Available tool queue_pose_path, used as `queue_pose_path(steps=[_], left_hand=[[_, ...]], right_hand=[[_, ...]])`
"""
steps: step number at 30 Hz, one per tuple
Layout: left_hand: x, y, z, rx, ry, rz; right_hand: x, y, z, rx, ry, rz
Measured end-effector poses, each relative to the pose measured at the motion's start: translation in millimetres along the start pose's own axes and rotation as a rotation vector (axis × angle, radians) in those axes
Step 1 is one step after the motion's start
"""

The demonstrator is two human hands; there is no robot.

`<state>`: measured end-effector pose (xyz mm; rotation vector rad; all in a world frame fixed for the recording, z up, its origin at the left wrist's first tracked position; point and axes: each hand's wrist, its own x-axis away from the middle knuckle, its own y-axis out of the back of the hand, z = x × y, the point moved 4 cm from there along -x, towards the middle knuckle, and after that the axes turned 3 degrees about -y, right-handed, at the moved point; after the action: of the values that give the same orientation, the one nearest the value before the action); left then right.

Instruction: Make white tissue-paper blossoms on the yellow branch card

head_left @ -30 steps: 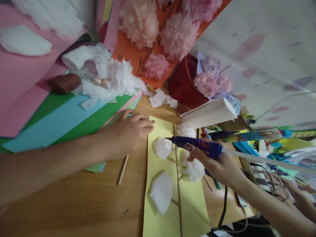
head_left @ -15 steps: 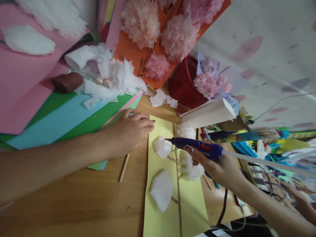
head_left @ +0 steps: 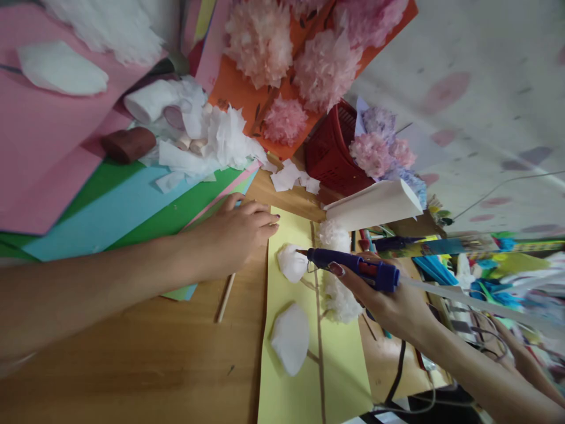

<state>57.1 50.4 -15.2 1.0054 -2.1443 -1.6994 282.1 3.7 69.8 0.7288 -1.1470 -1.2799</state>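
View: head camera; places were read from the yellow sheet (head_left: 291, 403).
Glue gun (head_left: 353, 263): over the sheet's upper half, its rear reaching beyond the right edge; the long axis ran crosswise to the drawn stem (head_left: 321, 359), nozzle toward the left edge.
Nozzle gap: the tip stood at the right side of the upper white puff (head_left: 291, 263), which lay on the sheet left of the stem; whether it touched or hung just over could not be told.
Right hand (head_left: 394, 297): beyond the sheet's right edge, closed around the gun, thumb along its side, other fingers mostly hidden.
Left hand (head_left: 241, 232): at the sheet's upper left edge, fingers slightly spread and bent, pinching nothing visible; the palm side was hidden.
Nearer hand: the left fingertips, up and left of the upper puff; the right reached it only through the gun.
Lower white puff (head_left: 291, 340): on the sheet, left of the stem, apart from both hands.
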Motion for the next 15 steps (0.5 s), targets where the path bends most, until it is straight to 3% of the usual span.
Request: queue_pose_path(steps=[9,15], left_hand=[[1,0.4,0,-0.008,-0.008,-0.024],[0,-0.9,1,-0.003,-0.011,-0.017]], right_hand=[[7,1,14,0.000,0.101,0.084],[12,3,12,-0.015,0.169,0.057]])
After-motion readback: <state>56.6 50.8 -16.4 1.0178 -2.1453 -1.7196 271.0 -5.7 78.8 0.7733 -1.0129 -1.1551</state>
